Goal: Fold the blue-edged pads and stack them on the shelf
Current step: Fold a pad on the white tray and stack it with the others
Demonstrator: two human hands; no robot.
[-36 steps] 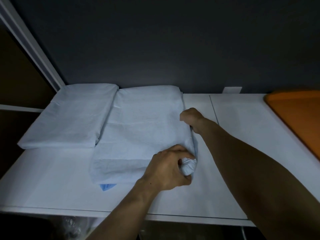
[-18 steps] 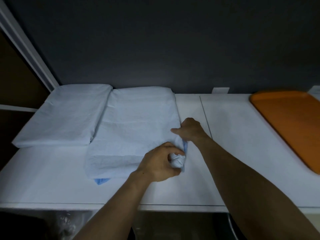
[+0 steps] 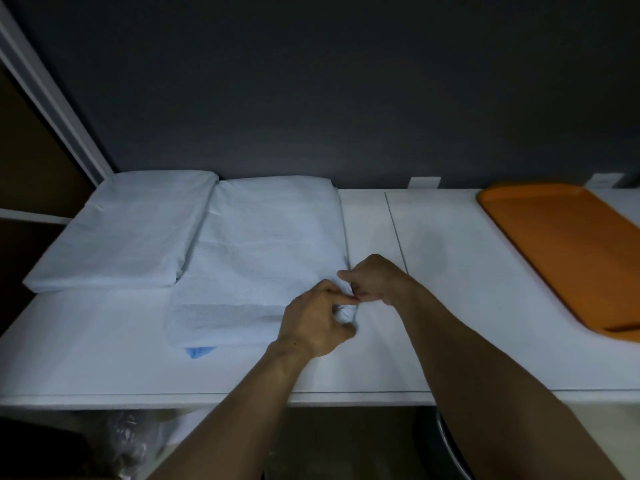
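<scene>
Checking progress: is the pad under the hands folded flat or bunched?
Folded, but not flat: left hand grips a bunched corner of the pad; right hand pinches beside it.

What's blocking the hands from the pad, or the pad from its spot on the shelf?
Nothing visible. The left hand grips the bunched near-right corner of the pad, and the right hand pinches the edge beside it. The pad already lies on the shelf, next to the folded stack.

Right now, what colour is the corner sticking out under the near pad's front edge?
Bright blue corner, under the pale pad; head view shows it best.
</scene>
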